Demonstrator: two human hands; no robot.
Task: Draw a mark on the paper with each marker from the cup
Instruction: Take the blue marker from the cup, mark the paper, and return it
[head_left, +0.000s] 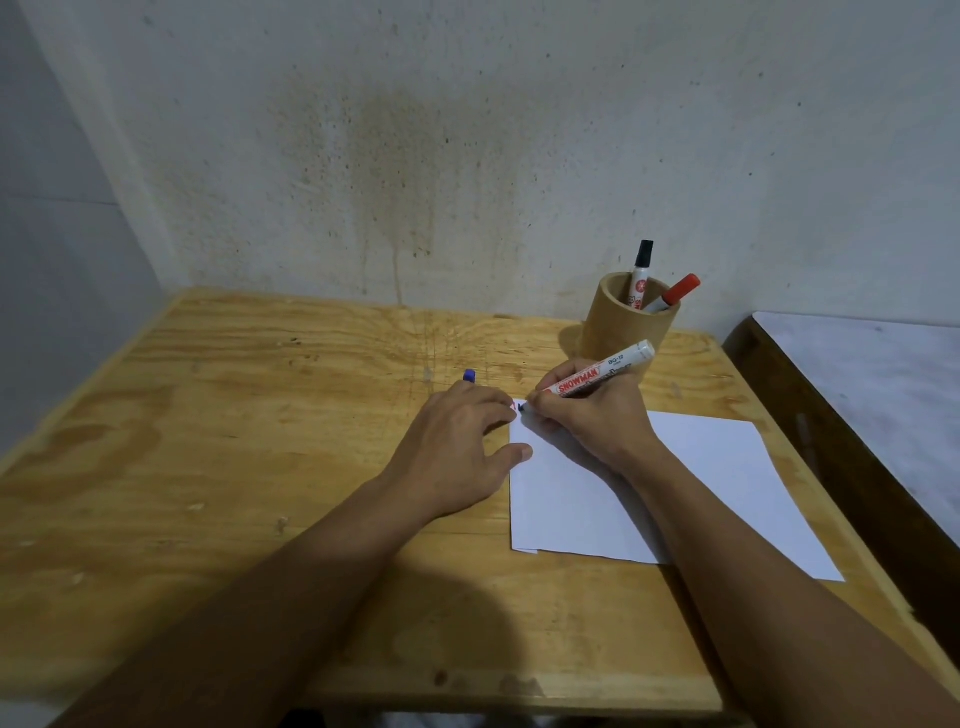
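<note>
My right hand (587, 415) grips an uncapped white marker (605, 370), its dark tip touching the far left corner of the white paper (675, 493). My left hand (462, 441) rests on the table at the paper's left edge, thumb on the sheet, with a blue cap (469, 375) sticking out between its fingers. A small red mark shows beside the tip. Behind my right hand stands the wooden cup (618, 322), holding a black-capped marker (642, 270) and a red-capped marker (675, 293).
The plywood table (234, 441) stands against a stained wall. A dark-framed surface with a pale top (872, 395) adjoins it on the right.
</note>
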